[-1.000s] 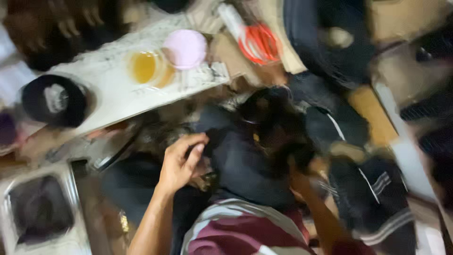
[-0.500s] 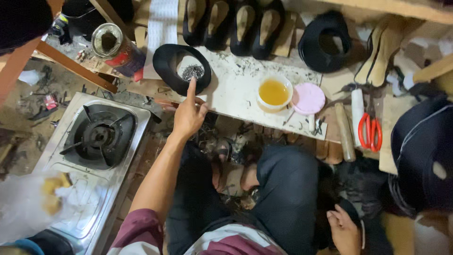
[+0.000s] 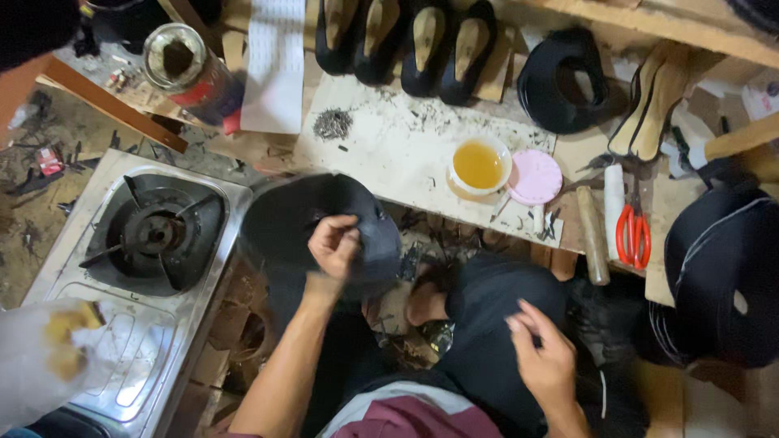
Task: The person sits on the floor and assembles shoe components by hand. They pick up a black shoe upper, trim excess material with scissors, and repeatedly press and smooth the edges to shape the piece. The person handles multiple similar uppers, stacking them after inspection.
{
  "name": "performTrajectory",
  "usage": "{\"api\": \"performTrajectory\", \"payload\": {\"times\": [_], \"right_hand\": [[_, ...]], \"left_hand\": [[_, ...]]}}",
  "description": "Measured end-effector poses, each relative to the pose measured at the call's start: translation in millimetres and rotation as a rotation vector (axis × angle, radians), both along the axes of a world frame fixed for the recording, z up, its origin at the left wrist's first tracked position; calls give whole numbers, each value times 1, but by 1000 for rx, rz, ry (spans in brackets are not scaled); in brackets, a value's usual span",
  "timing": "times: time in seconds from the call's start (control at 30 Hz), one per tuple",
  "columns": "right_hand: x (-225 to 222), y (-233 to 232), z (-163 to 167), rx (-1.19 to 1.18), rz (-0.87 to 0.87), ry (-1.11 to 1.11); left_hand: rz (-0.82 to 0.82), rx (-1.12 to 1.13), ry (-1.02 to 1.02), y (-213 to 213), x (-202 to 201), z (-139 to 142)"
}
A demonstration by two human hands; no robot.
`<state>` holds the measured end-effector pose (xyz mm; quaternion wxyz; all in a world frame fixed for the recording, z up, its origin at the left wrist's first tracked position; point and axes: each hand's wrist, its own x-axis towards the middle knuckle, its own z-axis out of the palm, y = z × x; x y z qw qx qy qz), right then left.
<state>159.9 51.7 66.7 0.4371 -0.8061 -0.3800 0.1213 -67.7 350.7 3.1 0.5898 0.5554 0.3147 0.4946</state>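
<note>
The left hand [image 3: 334, 243] pinches a black sole [image 3: 324, 223] just right of the stove [image 3: 154, 235] (lifted off the board, it seems), while the right hand [image 3: 545, 357] rests open, empty, on the knee [image 3: 495, 304].

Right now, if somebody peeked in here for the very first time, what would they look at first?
Probably the left hand in the middle, gripping a blurred black shoe upper beside the steel gas stove at left. Next, the small bowl of amber liquid and pink lid on the scuffed white board, with red scissors at right. The right hand rests open over a dark-trousered knee.
</note>
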Motion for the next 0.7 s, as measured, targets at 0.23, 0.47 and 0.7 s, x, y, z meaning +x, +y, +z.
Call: {"api": "performTrajectory", "payload": {"times": [0.23,0.47,0.7], "right_hand": [[-26,77,8,113,222,454],[-32,101,16,52,219,585],[-30,98,28,-26,291,160]], "left_hand": [[-334,-608,141,-83,9,17],[-295,-288,160,-103,24,52],[-233,382,370,-94,23,78]]}}
